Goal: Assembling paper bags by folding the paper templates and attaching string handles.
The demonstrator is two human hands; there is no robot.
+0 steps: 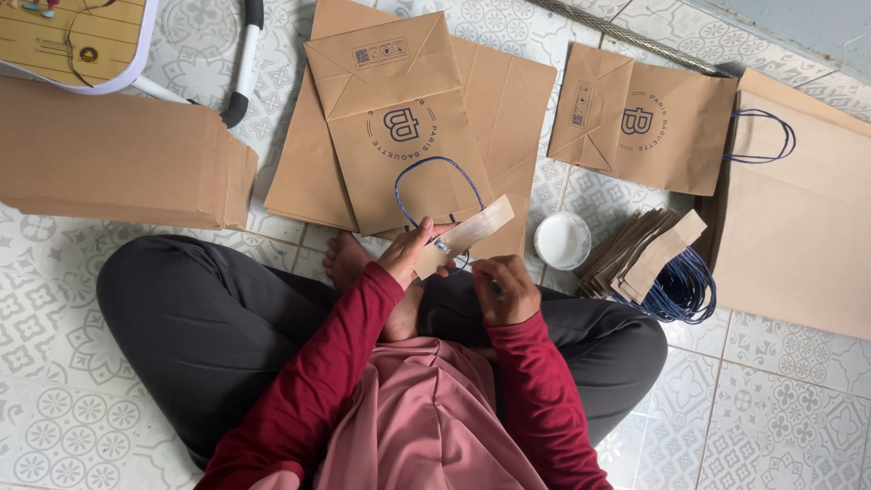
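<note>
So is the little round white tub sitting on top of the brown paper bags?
No, the little round white tub sits on the patterned floor tiles, in the gap between the flat brown paper bags and the stack of cardboard strips.

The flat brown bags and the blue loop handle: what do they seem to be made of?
The flat brown bags look like matte kraft paper: dull tan, sharply creased folds. The blue loop handle seems thin cord, bending in a soft curve; its fibre is unclear.

The paper bags are matt brown kraft paper, smooth with sharp folds. The strip in the left hand is thin tan card with a blue cord handle. The floor is glossy patterned tile. The sleeves are soft red cloth. The white cup looks like smooth plastic.
</note>
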